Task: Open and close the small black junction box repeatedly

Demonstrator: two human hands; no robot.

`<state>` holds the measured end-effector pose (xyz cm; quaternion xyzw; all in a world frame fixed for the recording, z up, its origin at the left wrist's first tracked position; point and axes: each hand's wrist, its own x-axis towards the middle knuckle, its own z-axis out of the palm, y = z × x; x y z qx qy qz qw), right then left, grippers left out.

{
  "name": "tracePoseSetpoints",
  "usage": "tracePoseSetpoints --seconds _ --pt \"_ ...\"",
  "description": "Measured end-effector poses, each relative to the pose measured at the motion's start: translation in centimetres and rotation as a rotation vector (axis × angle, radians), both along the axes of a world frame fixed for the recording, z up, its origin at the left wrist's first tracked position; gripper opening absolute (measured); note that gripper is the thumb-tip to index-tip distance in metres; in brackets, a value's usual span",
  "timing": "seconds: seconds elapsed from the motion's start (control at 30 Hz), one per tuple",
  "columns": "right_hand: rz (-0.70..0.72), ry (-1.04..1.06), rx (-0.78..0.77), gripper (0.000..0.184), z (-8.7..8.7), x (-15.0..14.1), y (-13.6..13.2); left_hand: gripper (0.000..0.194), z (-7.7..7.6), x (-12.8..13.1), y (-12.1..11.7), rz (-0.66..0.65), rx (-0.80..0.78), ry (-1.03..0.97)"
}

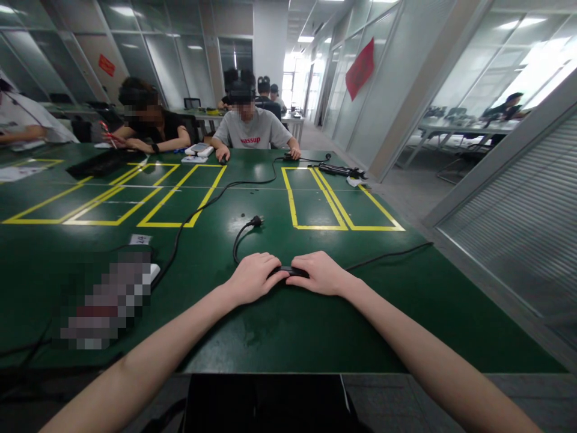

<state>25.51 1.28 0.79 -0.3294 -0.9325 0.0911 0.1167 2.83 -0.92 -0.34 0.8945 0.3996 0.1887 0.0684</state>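
Both of my hands hold a black power adapter [292,271] low over the green table, near the middle of the head view. My left hand [255,276] has its fingers wrapped round the left end. My right hand [321,273] grips the right end, and the two thumbs nearly meet on the near side. Most of the adapter is hidden under the fingers. From the left side a short black cord [235,245] curves up to a plug [256,221] lying on the table. Another thin black cable [390,255] runs off to the right from behind my right hand.
The green table [288,337] carries yellow tape rectangles [322,228]. A long black cable [180,231] crosses it on the left, beside a blurred-out object [110,294] and a small label [140,239]. A folded black stand [338,171] lies far right. Several people sit opposite and beyond.
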Motion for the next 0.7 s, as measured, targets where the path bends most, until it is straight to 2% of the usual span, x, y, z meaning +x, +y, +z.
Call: tracePoseSetpoints --seconds 0.13,0.27,0.37,0.47,0.57,0.7 --pt "-0.039 -0.031 -0.007 0.044 0.0 0.0 0.0 0.037 -0.2 0.0 0.1 0.014 0.006 -0.028" --pt "-0.035 0.013 -0.073 0.054 -0.6 0.0 0.1 0.033 0.5 -0.3 -0.2 -0.056 0.018 -0.055" --pt "-0.05 0.094 -0.159 0.063 -0.8 0.2 0.3 0.033 0.9 -0.2 -0.7 -0.166 0.111 -0.082" --pt "-0.074 0.197 -0.259 0.069 -0.4 0.4 0.4 0.051 0.8 0.0 -0.8 -0.189 0.244 -0.06" --pt "-0.09 0.29 -0.389 0.074 0.0 0.5 0.2 0.043 0.4 0.0 -0.5 -0.144 0.353 0.013" --pt "-0.121 0.263 -0.508 0.075 -0.1 0.5 0.1 0.041 0.1 -0.2 -0.4 -0.182 0.349 0.091"
